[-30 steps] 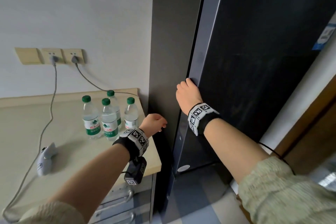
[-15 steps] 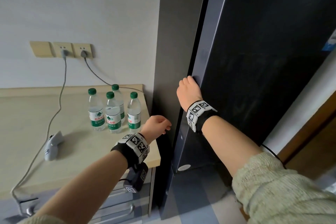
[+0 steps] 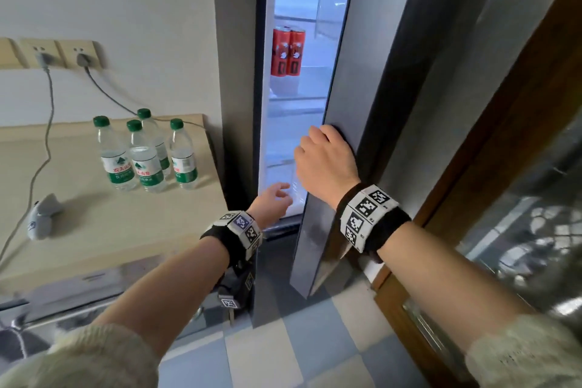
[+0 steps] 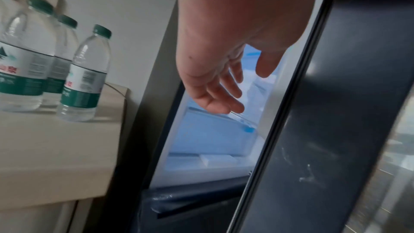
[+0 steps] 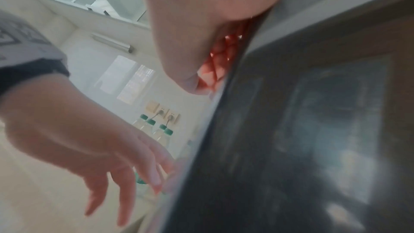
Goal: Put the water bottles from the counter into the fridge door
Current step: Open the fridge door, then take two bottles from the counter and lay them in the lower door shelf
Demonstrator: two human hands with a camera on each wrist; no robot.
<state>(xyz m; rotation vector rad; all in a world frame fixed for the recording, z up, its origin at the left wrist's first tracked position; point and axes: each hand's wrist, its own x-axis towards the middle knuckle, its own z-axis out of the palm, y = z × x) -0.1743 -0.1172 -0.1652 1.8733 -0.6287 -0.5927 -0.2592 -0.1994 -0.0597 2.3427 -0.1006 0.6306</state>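
Several clear water bottles with green caps stand together on the beige counter, next to the fridge; they also show in the left wrist view as water bottles and small in the right wrist view as water bottles. My right hand grips the edge of the dark fridge door, fingers curled round it. The door stands partly ajar, showing the lit inside. My left hand hovers open in the gap, holding nothing; its relaxed fingers show in the left wrist view.
Two red cans stand on a shelf inside the fridge. A grey plug adapter and cables lie on the counter, leading to wall sockets. A wooden door frame is close on the right. Drawers sit under the counter.
The fridge door has swung from closed to partly ajar, pulled by my right hand. My left hand has moved forward into the gap and its fingers have loosened.
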